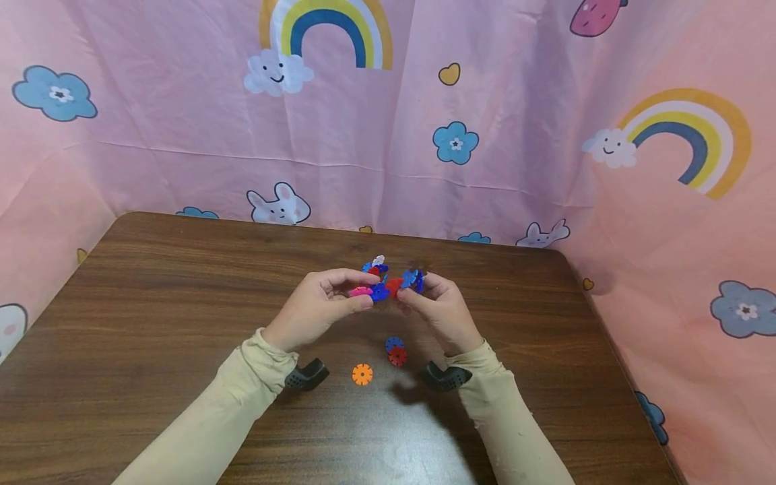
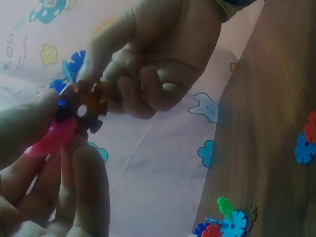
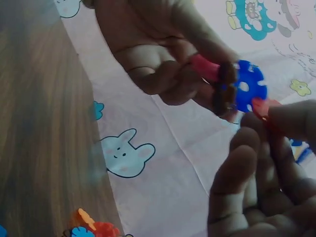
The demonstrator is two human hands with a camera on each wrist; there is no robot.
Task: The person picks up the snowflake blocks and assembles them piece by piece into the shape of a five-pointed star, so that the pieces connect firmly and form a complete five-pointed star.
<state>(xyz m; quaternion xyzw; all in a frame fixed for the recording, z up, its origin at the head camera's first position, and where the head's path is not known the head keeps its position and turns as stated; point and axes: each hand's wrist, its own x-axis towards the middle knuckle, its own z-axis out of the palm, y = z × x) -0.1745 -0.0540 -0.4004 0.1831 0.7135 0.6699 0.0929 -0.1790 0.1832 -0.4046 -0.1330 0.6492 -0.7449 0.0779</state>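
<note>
— Holding what in midair?

— Holding up a small chain of toothed plastic discs (image 1: 380, 292), raised above the brown table (image 1: 151, 323) and bridging the space between both hands.

— Looking how, piece by piece?

— Starting at the left with a bright pink disc (image 1: 361, 292), then showing a shadowed disc (image 3: 225, 91) edge-on in the right wrist view, too dim for naming its colour. Next, turning a dark-blue disc (image 3: 245, 88) broadly toward that camera, displaying a notched rim and round holes. Then meeting a red piece (image 1: 395, 286), and showing a light-blue piece (image 1: 409, 277) by the right fingers, partly hidden.

— Doing what with the left hand (image 1: 318, 303)?

— Pinching the pink disc between thumb and fingers, reaching in from the left.

— And with the right hand (image 1: 445, 310)?

— Pinching the red piece between thumb and forefinger, facing the left hand across a narrow gap, and curling the spare fingers palmward in the left wrist view.

— Seeing anything lower down?

— Seeing a blue disc (image 1: 395, 344) and a red disc (image 1: 397, 356) overlapping on the table, near an orange disc (image 1: 362, 374). Also spotting a white piece (image 1: 378, 260) beyond the left fingertips, but not telling whether joined to the chain.
</note>
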